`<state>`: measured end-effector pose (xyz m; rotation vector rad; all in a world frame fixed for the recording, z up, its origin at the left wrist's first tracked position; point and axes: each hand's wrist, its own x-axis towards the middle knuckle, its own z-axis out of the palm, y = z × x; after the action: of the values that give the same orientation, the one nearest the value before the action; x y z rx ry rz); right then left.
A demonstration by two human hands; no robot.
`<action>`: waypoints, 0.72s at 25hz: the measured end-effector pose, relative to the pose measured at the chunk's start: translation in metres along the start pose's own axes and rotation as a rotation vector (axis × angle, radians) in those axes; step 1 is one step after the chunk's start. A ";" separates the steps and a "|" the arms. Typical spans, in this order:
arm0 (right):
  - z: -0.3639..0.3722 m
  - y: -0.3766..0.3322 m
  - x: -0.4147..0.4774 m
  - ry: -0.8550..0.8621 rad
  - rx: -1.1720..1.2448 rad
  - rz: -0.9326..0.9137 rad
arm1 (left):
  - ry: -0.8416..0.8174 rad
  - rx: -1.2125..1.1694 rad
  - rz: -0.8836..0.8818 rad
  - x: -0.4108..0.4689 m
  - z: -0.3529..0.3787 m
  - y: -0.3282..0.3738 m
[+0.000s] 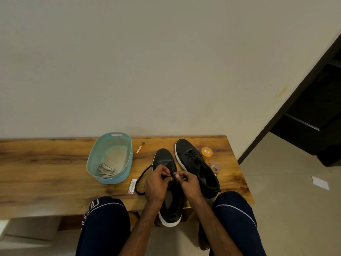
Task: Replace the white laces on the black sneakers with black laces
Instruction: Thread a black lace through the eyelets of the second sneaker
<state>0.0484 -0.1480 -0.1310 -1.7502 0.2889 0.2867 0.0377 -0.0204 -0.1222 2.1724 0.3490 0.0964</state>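
Surface: wooden bench (46, 163) with strong grain, set against a plain beige wall (166, 61). The floor (286, 200) has pale tiles, with a white slip of paper (320, 182) lying on it at right. There is a dark opening (313, 108) at far right.

On the bench:
- A light-blue basket (114, 179) holds the white laces (105, 169).
- Just beside it lies a small tube (140, 147) with a green cap.
- A white-and-pink packet (132, 186) has print too small to read.
- An orange tin (206, 152) carries a red-and-blue label, not legible.
- A tape roll (215, 168) lies near the tin.

Task items: the far sneaker (191, 157) is laced in black. The near sneaker (164, 157) has its heel overhanging the bench edge. The black lace (142, 177) loops out to its left.

Hands: the left hand (156, 182) and right hand (186, 182) meet over the near sneaker's eyelets. Each has curled fingers pinching the black lace.
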 end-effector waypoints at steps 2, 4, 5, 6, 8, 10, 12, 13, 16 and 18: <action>0.005 0.000 0.005 0.059 -0.030 -0.014 | -0.021 -0.048 0.005 0.002 -0.001 -0.003; 0.008 -0.001 0.007 0.071 -0.123 -0.035 | -0.067 -0.014 0.023 0.000 -0.004 -0.004; 0.010 -0.003 0.006 0.084 -0.192 -0.055 | -0.086 0.047 0.053 -0.003 -0.006 -0.004; 0.012 -0.004 0.002 0.105 -0.217 -0.079 | -0.085 0.129 0.095 -0.007 -0.008 -0.005; 0.011 -0.009 -0.007 0.164 0.024 -0.104 | -0.028 0.292 0.139 -0.015 -0.011 -0.006; -0.005 -0.022 -0.016 0.116 0.567 -0.129 | 0.042 0.316 0.060 -0.023 -0.014 -0.007; -0.030 -0.032 -0.024 -0.037 0.950 -0.165 | 0.093 0.258 -0.062 -0.033 -0.018 -0.008; -0.040 -0.034 -0.027 -0.055 0.910 -0.198 | 0.115 0.254 -0.092 -0.038 -0.018 -0.009; -0.043 -0.026 -0.035 0.101 -0.134 -0.308 | 0.130 0.386 -0.013 -0.051 -0.015 -0.011; -0.028 -0.015 -0.042 -0.001 -0.686 -0.298 | 0.123 0.381 -0.020 -0.056 -0.014 -0.008</action>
<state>0.0154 -0.1707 -0.0970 -2.4338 -0.0934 0.1764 -0.0207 -0.0208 -0.1173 2.5447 0.4910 0.1644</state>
